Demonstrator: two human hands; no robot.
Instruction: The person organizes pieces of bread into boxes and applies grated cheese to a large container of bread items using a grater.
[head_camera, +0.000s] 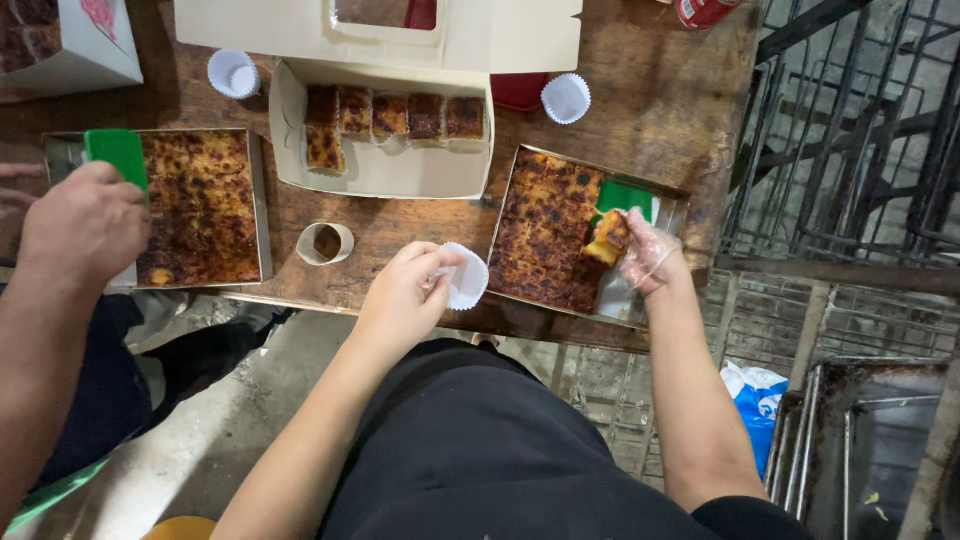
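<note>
The grip of the left hand (405, 295) is pinched on a white paper cup (466, 277), thumb and fingers holding its pleated edge just above the near edge of the wooden worktop (400, 225). Far to the left, another person's hand (85, 225) rests on a green scraper (117, 155) at the edge of a tray of browned baked cake (200, 205). Beside that tray stands a small roll of tape (325, 243), and behind it an open cardboard box (385, 168) holds a row of cut cake squares (395, 115). Empty white paper cups sit on either side of the box, one on the left (233, 73) and one on the right (566, 98). Right of the held cup lies a second tray (585, 240), partly emptied, with a green scraper (627, 197) lying in it. Over this tray the right hand (645, 255), in a clear plastic glove, has its grip closed on a piece of cake (611, 238), lifted just above the tray's bare part.
</note>
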